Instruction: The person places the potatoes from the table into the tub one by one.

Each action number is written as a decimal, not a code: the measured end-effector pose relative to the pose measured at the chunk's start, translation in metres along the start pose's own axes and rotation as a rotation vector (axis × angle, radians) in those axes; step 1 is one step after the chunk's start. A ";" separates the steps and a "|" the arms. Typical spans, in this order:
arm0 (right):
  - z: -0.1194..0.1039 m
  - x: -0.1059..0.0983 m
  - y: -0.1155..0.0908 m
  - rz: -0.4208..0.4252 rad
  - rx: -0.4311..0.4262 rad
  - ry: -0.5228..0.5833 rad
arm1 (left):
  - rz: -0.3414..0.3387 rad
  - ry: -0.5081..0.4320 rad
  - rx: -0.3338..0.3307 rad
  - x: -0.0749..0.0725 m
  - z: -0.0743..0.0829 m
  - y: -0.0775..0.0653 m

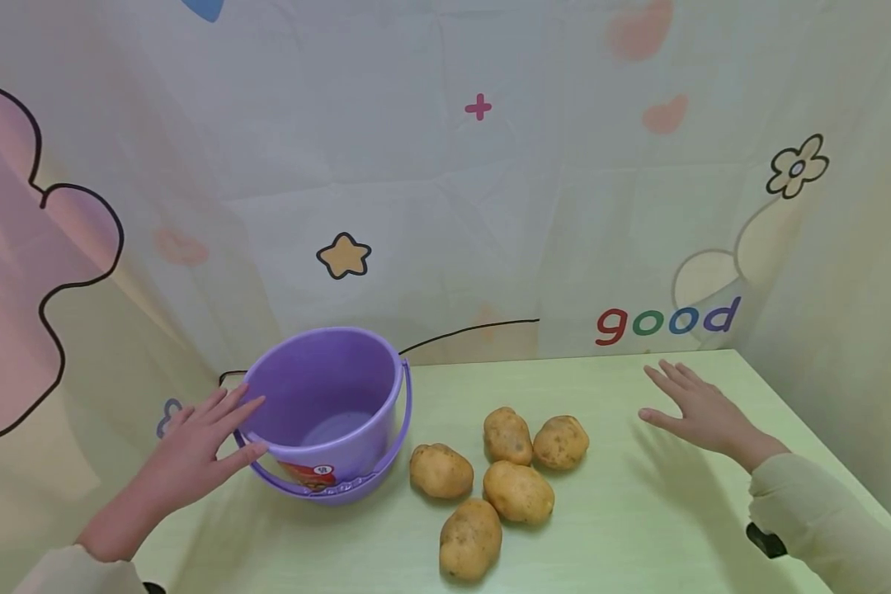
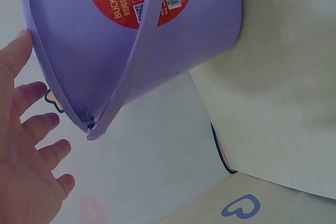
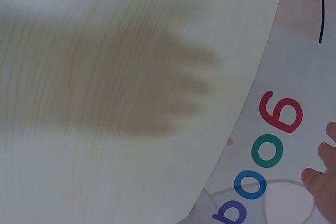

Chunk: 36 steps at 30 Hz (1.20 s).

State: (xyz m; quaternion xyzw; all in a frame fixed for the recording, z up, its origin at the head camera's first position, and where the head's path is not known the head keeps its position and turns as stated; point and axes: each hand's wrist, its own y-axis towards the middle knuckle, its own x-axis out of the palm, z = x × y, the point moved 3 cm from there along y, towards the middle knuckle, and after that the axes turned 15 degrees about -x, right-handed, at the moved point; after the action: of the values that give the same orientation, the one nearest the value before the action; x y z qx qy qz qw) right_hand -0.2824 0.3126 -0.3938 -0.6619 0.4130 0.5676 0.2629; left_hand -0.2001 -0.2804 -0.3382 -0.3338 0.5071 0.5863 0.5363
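Observation:
A purple bucket (image 1: 382, 441) stands upright on the left of the table, its handle folded down over the front. My left hand (image 1: 200, 454) is at the bucket's left rim with its fingers spread, and in the left wrist view the thumb tip lies right at the rim. Several potatoes lie in a loose group right of the bucket, among them a front potato (image 1: 471, 540), a middle potato (image 1: 519, 492) and a rightmost potato (image 1: 560, 442). Over the table's right side hovers my right hand (image 1: 701, 412), fingers extended and holding nothing, its shadow falling on the tabletop.
The pale green table (image 1: 601, 544) ends at a printed curtain (image 1: 445, 247) close behind the bucket and potatoes. Coloured letters spelling "good" (image 1: 668, 322) are printed on it at the right. More curtain hangs along both sides.

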 end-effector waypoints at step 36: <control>-0.025 0.015 0.017 0.030 -0.085 -0.008 | 0.206 -0.058 0.285 0.008 0.020 -0.001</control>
State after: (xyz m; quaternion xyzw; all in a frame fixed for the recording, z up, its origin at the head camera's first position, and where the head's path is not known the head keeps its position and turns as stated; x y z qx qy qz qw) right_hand -0.2830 0.2792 -0.4011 -0.6639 0.3974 0.5912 0.2274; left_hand -0.1978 -0.2593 -0.3408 -0.1835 0.6009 0.5696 0.5300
